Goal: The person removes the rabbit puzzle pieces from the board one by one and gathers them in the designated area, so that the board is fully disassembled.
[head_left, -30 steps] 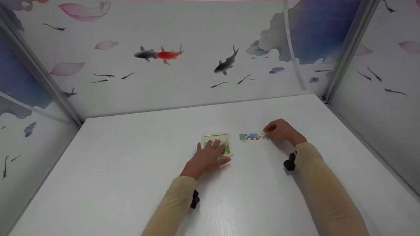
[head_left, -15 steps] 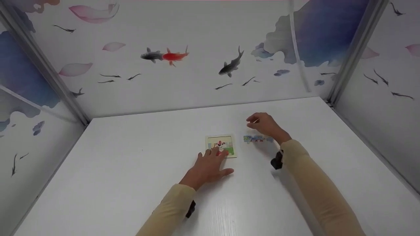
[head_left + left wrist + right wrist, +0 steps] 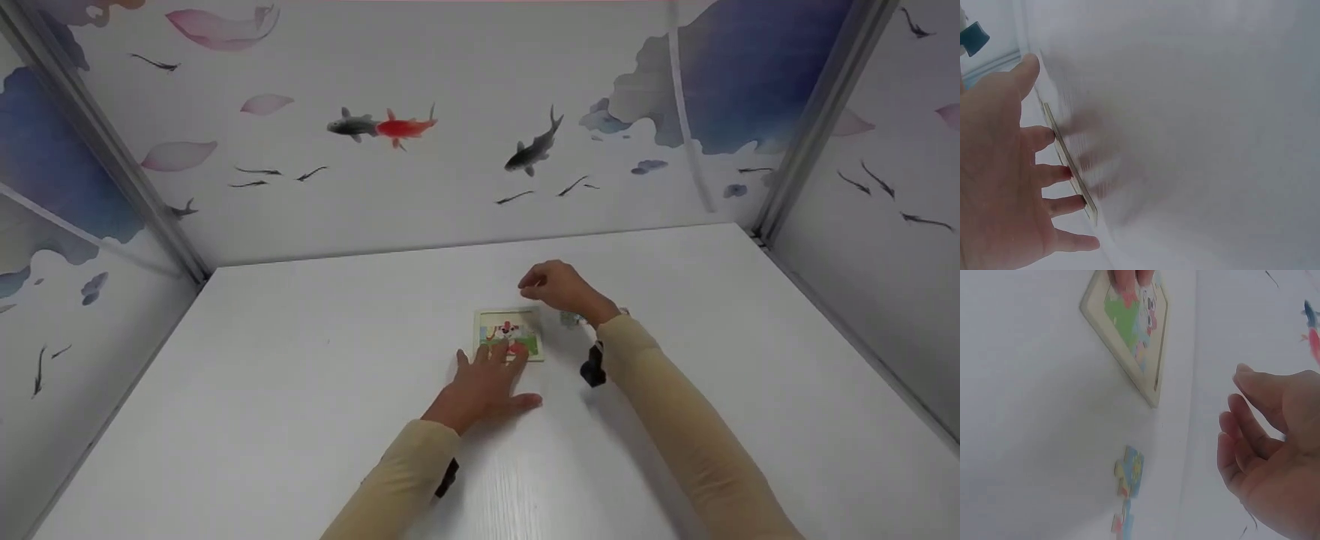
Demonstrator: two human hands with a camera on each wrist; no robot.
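Note:
My left hand [image 3: 480, 388] lies with spread, straight fingers at the near edge of a small square jigsaw puzzle board [image 3: 477, 330]. Its fingertips touch the board's near rim and picture. Pieces with a red and white cartoon animal [image 3: 507, 330] and green ground fill the lower part of the board; a pale strip shows along the top. Beyond the board's far right corner hovers my right hand [image 3: 564, 289], fingers loosely bent. In the right wrist view a gap separates thumb and fingers, with nothing visible between them. Loose jigsaw pieces [image 3: 1135, 472] lie right of the board, partly hidden by my right wrist.
The white tabletop [image 3: 300, 390] surrounds the board. Walls printed with fish and petals [image 3: 420, 195] enclose it at the back and sides. A dark camera [image 3: 593, 366] sits on the right wrist, another [image 3: 448, 478] on the left.
My right hand has lifted from the right end of the loose pieces and moved left to the board's far corner. The left hand has drawn back slightly, uncovering more of the picture.

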